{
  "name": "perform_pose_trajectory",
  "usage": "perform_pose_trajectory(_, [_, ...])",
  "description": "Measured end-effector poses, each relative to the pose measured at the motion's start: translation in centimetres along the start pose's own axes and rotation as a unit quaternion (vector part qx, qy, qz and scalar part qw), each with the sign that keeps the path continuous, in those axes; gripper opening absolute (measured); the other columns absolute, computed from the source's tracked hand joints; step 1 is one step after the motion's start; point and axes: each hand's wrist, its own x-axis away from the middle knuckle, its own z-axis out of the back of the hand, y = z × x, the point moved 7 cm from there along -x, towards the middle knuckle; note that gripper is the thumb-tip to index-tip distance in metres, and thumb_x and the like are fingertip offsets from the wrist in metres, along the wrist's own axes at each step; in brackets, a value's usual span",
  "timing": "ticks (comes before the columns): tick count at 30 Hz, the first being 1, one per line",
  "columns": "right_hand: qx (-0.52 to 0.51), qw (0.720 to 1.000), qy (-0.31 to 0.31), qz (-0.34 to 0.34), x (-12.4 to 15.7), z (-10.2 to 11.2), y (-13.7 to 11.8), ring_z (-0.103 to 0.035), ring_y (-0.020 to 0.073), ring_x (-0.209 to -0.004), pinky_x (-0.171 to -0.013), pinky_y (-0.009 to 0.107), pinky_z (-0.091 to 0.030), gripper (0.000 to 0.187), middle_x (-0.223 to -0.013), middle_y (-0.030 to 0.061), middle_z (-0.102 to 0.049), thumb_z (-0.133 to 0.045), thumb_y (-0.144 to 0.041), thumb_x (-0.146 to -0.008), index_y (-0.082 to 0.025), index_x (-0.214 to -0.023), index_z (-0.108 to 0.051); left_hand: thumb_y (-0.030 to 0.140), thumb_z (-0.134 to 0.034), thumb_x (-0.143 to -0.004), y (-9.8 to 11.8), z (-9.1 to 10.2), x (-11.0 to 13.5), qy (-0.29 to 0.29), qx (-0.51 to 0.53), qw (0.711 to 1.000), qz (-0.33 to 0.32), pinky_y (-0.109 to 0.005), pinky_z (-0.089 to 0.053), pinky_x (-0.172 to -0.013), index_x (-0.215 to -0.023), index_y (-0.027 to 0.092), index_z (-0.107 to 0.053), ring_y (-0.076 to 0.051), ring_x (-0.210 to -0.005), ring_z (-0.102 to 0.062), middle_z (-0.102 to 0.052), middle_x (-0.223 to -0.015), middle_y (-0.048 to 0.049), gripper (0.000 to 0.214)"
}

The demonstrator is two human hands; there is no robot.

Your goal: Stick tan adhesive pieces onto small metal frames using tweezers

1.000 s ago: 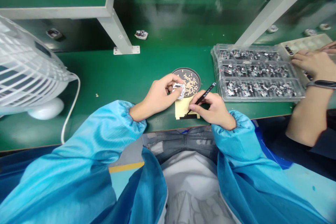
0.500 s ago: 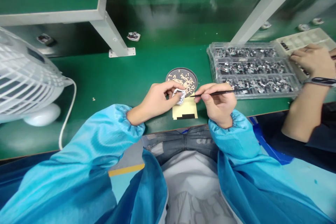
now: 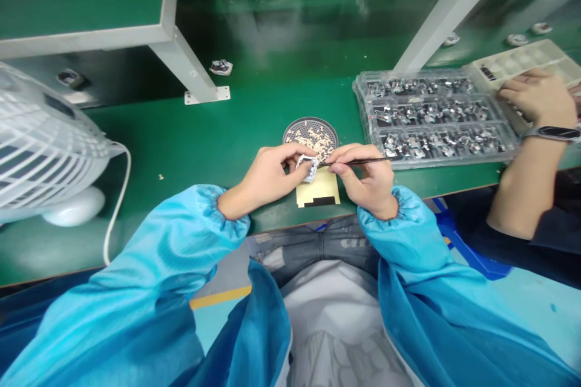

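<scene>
Between the thumb and fingers of my left hand [image 3: 267, 180] is a small white plastic housing [image 3: 310, 176] with dark parts inside. My right hand [image 3: 368, 180] grips thin black tweezers [image 3: 363, 161], whose tip reaches the right edge of the housing. What the tip holds, if anything, is too small to make out. Just behind my hands stands a round dark dish [image 3: 287, 129] with many tiny beige pieces. Below the housing, a pad of yellow paper [image 3: 320, 189] with a black strip along its near edge lies on the green table.
A clear compartment tray [image 3: 433, 163] of small metallic parts sits at right. Beyond it, a co-worker's hand [image 3: 540, 97] reaches into a beige tray [image 3: 512, 66]. A white fan [image 3: 49, 151] occupies the left, near a shelf leg [image 3: 190, 66]. Another small white unit [image 3: 221, 67] lies farther back.
My right hand has moved left, bringing the tweezers' tip to the housing. My left hand keeps its hold on the housing. The whole view has shifted slightly.
</scene>
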Motion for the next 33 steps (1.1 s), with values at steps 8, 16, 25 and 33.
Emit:
perform_pose_trajectory(8, [0.036, 0.998, -0.005, 0.046, -0.2, -0.2, -0.4, -0.077, 0.0198, -0.096, -0.084, 0.037, -0.065, 0.017, -0.101, 0.0051, -0.078, -0.075, -0.015, -0.094, -0.025, -0.107, -0.069, 0.020, -0.073, -0.091, 0.1, 0.0, 0.0, 0.005, 0.004, 1.000, -0.008, -0.018, -0.041, -0.055, -0.110, 0.015, -0.081, -0.008, -0.057, -0.055, -0.071, -0.071, 0.0005, 0.021])
perform_pose_trajectory(16, [0.077, 0.994, -0.011, 0.079, -0.2, -0.1, -0.8, -0.077, 0.0216, -0.100, -0.088, 0.040, -0.065, 0.023, -0.106, 0.0054, -0.079, -0.077, -0.015, -0.092, -0.027, -0.111, -0.071, 0.035, -0.064, -0.103, -0.5, 0.2, -0.1, -0.006, 0.047, 0.998, 0.042, -0.022, -0.049, -0.065, -0.116, 0.016, -0.082, -0.013, -0.072, -0.068, -0.082, -0.102, -0.0071, 0.030])
perform_pose_trajectory(25, [-0.003, 0.999, 0.015, 0.039, -0.1, 0.4, -0.7, -0.077, 0.0223, -0.099, -0.089, 0.042, -0.065, 0.026, -0.103, 0.0057, -0.079, -0.077, -0.012, -0.090, -0.026, -0.111, -0.071, 0.038, -0.066, -0.100, -0.5, 0.2, -0.2, 0.011, 0.067, 0.996, 0.061, -0.023, -0.050, -0.065, -0.114, 0.015, -0.082, -0.014, -0.071, -0.067, -0.081, -0.095, -0.0077, 0.031])
perform_pose_trajectory(33, [-0.017, 0.999, -0.022, 0.021, 0.0, -0.3, -0.5, -0.077, 0.0227, -0.101, -0.091, 0.042, -0.066, 0.025, -0.104, 0.0056, -0.080, -0.079, -0.015, -0.090, -0.026, -0.111, -0.072, 0.035, -0.070, -0.097, -0.6, 0.4, -0.1, 0.022, 0.067, 0.996, 0.055, -0.023, -0.050, -0.062, -0.114, 0.015, -0.083, -0.014, -0.071, -0.067, -0.082, -0.103, -0.0098, 0.030])
